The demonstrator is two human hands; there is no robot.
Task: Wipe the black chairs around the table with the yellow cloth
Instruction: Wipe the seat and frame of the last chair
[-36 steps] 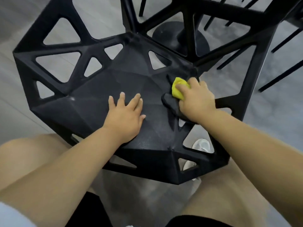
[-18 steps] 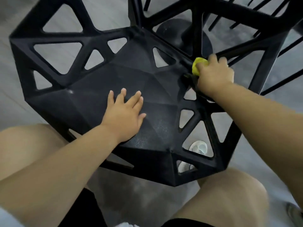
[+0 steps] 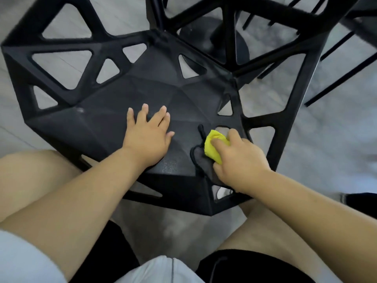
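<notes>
Two hands meet one black chair (image 3: pixel 102 123): left hand (image 3: pixel 146 137) flat, fingers spread; right hand (image 3: pixel 238 158) grips the yellow cloth (image 3: pixel 212 148), wiping its seat. Chairs beyond (image 3: pixel 338 81) probably remain undone.

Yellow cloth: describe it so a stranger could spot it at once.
Find the black chair with triangular cut-outs that fills the view. At its seat's right edge, the right hand grips the bunched yellow cloth against the seat. It is the only bright colour among black plastic and grey floor.
</notes>
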